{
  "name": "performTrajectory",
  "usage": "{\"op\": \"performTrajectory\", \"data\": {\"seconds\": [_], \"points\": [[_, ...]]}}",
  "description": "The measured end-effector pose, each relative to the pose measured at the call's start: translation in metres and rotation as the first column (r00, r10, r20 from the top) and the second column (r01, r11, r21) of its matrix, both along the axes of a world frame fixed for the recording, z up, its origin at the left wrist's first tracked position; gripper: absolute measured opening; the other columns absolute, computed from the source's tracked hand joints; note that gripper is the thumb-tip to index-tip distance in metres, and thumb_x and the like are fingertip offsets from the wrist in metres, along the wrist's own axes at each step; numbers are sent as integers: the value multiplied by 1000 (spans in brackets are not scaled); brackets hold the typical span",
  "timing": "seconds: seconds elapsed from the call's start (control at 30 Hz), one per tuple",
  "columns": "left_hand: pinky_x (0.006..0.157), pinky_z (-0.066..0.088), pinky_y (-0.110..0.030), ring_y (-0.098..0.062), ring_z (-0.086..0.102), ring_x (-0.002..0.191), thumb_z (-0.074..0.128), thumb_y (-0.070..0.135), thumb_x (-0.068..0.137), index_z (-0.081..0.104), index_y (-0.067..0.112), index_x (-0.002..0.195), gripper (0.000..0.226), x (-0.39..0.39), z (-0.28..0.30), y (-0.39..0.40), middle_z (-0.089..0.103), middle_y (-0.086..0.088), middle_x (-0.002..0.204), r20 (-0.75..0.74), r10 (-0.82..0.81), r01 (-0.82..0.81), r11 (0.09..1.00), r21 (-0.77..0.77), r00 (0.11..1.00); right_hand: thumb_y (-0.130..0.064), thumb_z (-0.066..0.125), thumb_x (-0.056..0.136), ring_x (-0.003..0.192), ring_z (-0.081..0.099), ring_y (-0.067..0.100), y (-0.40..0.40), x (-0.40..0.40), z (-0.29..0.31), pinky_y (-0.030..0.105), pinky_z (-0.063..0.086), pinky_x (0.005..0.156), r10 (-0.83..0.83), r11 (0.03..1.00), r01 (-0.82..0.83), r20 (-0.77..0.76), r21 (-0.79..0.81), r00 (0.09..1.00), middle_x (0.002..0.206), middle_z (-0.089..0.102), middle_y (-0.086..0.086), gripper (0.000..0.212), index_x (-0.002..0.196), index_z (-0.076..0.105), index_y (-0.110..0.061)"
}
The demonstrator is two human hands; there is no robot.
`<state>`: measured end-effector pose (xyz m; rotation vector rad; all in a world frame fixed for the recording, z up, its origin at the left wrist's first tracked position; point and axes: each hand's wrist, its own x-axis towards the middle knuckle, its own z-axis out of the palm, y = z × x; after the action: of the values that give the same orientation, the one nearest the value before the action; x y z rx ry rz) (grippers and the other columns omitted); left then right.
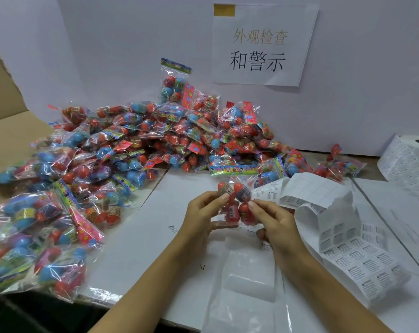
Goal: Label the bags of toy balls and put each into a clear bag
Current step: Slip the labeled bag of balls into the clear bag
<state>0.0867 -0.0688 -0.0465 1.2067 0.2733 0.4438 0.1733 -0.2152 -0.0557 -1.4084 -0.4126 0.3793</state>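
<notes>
A big pile of bagged toy balls [122, 150] fills the left and far side of the white table [141, 227]. Label sheets [347, 239] trail on the right (roll far right). Near centre, the left hand [201, 212] and right hand [275, 219] pinch one bag of balls [236, 203] above a clear bag [247, 292].

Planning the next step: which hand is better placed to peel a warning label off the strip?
Right. The right hand lies against the label strip, which trails off to its side. The left hand is farther off, pinching the held bag and able to steady it.
</notes>
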Motion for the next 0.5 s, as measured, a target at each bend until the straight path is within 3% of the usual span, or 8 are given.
{"op": "performTrajectory", "data": {"seconds": [0.13, 0.27, 0.5], "points": [[68, 62, -41, -33, 75, 96, 71, 31, 86, 77, 9, 106, 30, -1, 1, 0, 75, -20, 106, -3, 6, -6, 1000, -4, 1000, -24, 71, 92, 70, 63, 3, 0, -2, 3, 16, 44, 51, 5, 1000, -5, 4, -3, 1000, 87, 76, -1, 9, 95, 79, -23], [68, 62, -40, -34, 75, 97, 69, 23, 96, 77, 10, 104, 18, 0, -1, 1, 74, -19, 106, -7, 3, -3, 1000, 0, 1000, -25, 71, 92, 70, 61, 4, -1, -3, 4, 19, 42, 51, 3, 1000, -3, 4, -10, 1000, 86, 75, 1, 9, 94, 79, -24], [71, 61, -40, -34, 74, 97, 69, 26, 94, 75, 8, 108, 23, 0, 0, 1, 74, -18, 108, 2, 0, 0, 1000, -2, 1000, -32, 72, 89, 72, 62, 7, -1, -5, 6, 23, 43, 52, 20, 999, -20, 8, -33, 1000, 87, 75, 1, 16, 99, 78, -20]]}}
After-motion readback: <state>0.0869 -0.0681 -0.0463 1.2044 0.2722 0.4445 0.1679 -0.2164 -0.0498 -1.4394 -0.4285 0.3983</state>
